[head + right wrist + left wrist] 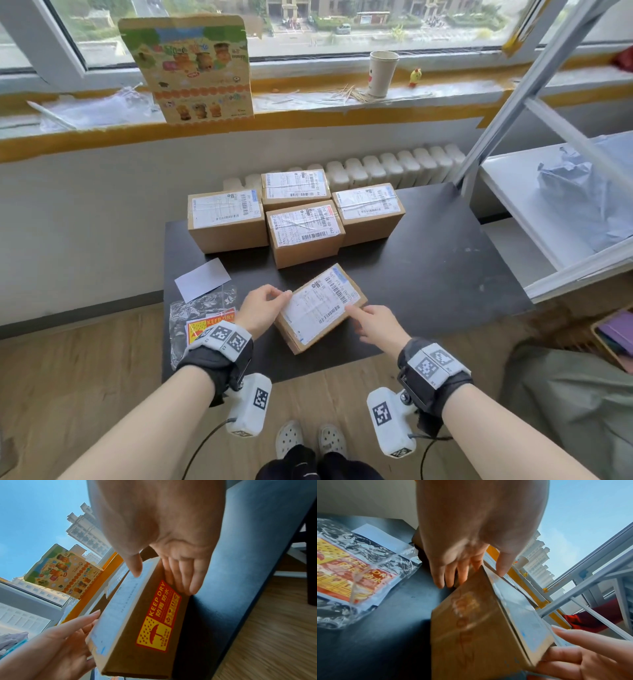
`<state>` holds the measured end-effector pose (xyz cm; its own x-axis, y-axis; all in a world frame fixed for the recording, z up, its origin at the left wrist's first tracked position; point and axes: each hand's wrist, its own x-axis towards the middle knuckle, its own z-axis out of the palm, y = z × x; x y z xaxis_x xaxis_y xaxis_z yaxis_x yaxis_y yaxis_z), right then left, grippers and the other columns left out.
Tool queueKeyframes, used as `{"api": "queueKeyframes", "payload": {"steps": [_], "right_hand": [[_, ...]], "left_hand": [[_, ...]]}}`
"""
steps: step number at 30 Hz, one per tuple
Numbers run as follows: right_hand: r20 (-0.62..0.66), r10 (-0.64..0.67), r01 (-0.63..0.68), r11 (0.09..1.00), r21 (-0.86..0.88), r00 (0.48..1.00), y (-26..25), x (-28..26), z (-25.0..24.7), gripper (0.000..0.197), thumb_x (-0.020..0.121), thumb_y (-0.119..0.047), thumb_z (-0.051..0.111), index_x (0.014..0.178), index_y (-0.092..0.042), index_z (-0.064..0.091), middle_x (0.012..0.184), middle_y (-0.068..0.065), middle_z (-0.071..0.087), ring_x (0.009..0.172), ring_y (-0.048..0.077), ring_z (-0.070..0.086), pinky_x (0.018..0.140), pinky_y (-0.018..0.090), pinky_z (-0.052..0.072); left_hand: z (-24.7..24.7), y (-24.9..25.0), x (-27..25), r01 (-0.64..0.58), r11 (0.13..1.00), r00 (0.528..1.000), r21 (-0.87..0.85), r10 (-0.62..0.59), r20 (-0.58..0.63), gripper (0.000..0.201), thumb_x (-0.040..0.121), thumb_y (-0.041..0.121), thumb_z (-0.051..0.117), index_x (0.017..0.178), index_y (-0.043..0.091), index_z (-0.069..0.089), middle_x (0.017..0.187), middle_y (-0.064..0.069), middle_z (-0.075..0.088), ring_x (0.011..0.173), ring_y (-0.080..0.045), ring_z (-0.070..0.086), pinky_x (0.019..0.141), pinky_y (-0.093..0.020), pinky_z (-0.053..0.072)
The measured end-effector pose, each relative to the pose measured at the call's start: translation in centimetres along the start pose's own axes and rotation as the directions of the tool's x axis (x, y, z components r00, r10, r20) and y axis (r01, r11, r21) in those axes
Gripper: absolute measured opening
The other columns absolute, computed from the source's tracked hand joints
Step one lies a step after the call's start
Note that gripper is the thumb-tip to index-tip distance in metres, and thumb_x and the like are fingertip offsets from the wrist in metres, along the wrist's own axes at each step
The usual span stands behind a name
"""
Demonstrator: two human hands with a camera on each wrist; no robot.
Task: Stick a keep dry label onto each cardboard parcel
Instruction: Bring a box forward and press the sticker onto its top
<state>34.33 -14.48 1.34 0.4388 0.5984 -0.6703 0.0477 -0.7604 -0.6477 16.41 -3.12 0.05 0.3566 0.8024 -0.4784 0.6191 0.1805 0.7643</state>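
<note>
A person's two hands hold a cardboard parcel [320, 308] at the near edge of a black desk [428, 260], the box turned at an angle with its shipping slip facing up. The left hand [265, 310] grips the parcel's left end, thumb on the top edge and fingers [447, 574] extended down the side; the right hand [378, 327] holds the right corner, thumb on top and fingers [185, 577] pressed together flat against the side wall. The right wrist view shows a red-and-yellow keep dry label [159, 616] already stuck on that side face, just beside the fingers. Four more parcels [305, 219] sit clustered at the far middle of the desk; no keep dry label shows on their visible faces. A clear bag of labels [202, 322] lies at the near left, partly under the left wrist, with a white backing slip [202, 279] just beyond it. The labelling of this box appears finished, and the step in hand looks like setting it aside. The next move would call for placing it apart from the unlabelled four, then drawing a fresh label from the bag.
</note>
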Motion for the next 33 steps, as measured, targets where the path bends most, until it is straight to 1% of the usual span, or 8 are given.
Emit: {"api": "queueKeyframes", "payload": {"steps": [3,7,12,18,23,28,31,33], "right_hand": [[0.090,-0.024,0.015,0.995,0.097,0.996,-0.1,-0.8,0.3,0.036,0.093,-0.024,0.057,0.124,-0.010,0.049,0.114,0.002,0.055,0.110,0.022,0.056,0.100,0.040,0.047],[0.074,-0.066,0.053,0.984,0.168,0.995,0.0,-0.9,-0.1,0.053,0.088,-0.009,0.062,0.135,-0.012,0.038,0.138,0.004,0.051,0.126,0.021,0.050,0.097,0.037,0.047],[0.007,-0.106,0.102,0.974,0.201,0.994,1.6,0.0,-3.4,0.052,0.085,-0.003,0.064,0.120,-0.021,0.030,0.138,0.004,0.050,0.108,0.008,0.053,0.073,0.021,0.052],[-0.071,-0.158,0.170,0.961,0.219,0.985,2.4,1.5,-9.5,0.057,0.084,0.000,0.064,0.131,-0.019,0.038,0.136,0.003,0.052,0.121,0.016,0.052,0.095,0.035,0.048],[-0.134,-0.165,0.189,0.962,0.197,0.977,2.9,4.2,-16.0,0.055,0.083,0.002,0.065,0.126,-0.022,0.040,0.132,0.003,0.054,0.114,0.013,0.054,0.093,0.035,0.051],[-0.200,-0.173,0.217,0.949,0.228,0.965,1.6,8.8,-22.3,0.051,0.081,0.012,0.060,0.122,-0.012,0.039,0.129,0.011,0.055,0.109,0.018,0.056,0.080,0.026,0.053],[-0.218,-0.192,0.244,0.939,0.242,0.957,0.4,12.2,-25.5,0.051,0.079,0.013,0.058,0.122,-0.011,0.042,0.129,0.014,0.056,0.114,0.023,0.057,0.089,0.038,0.053],[-0.217,-0.211,0.262,0.934,0.242,0.953,-0.5,14.3,-27.4,0.051,0.079,0.013,0.057,0.122,-0.010,0.042,0.128,0.014,0.057,0.113,0.023,0.057,0.088,0.036,0.053]], "left_hand": [[0.9,0.1,-0.1,0.022,0.998,0.997,-0.061,-0.018,0.072,0.013,0.092,0.027,0.057,0.094,0.014,0.060,0.104,-0.007,0.067,0.095,-0.019,0.063,0.082,-0.036,0.051],[2.4,1.2,-0.8,0.099,0.952,0.973,-0.288,-0.033,0.227,0.020,0.096,0.016,0.050,0.114,0.018,0.057,0.112,-0.003,0.064,0.097,-0.014,0.063,0.075,-0.031,0.056],[5.3,3.3,-0.7,0.153,0.910,0.942,-0.386,-0.016,0.334,0.046,0.091,-0.001,0.051,0.133,0.020,0.050,0.133,0.001,0.054,0.116,-0.018,0.057,0.092,-0.041,0.052],[10.1,7.6,0.4,0.138,0.905,0.903,-0.403,0.052,0.426,0.068,0.087,-0.007,0.056,0.143,0.026,0.036,0.140,0.005,0.047,0.123,-0.020,0.053,0.095,-0.041,0.051],[15.9,11.9,2.7,0.094,0.912,0.925,-0.400,0.068,0.373,0.068,0.082,-0.008,0.062,0.140,0.022,0.041,0.128,-0.001,0.055,0.118,-0.020,0.057,0.091,-0.040,0.054],[21.1,17.4,6.2,0.026,0.926,0.971,-0.378,0.067,0.230,0.043,0.080,-0.004,0.064,0.117,0.012,0.051,0.129,-0.006,0.055,0.109,-0.021,0.061,0.089,-0.044,0.054],[23.1,20.5,8.9,0.025,0.915,0.975,-0.403,0.067,0.213,0.048,0.080,-0.006,0.063,0.124,0.009,0.051,0.129,-0.007,0.055,0.111,-0.021,0.060,0.093,-0.042,0.052],[24.2,22.6,10.7,0.024,0.907,0.975,-0.420,0.071,0.210,0.053,0.082,-0.011,0.055,0.131,0.008,0.048,0.133,-0.009,0.054,0.113,-0.022,0.059,0.092,-0.041,0.053]]}}
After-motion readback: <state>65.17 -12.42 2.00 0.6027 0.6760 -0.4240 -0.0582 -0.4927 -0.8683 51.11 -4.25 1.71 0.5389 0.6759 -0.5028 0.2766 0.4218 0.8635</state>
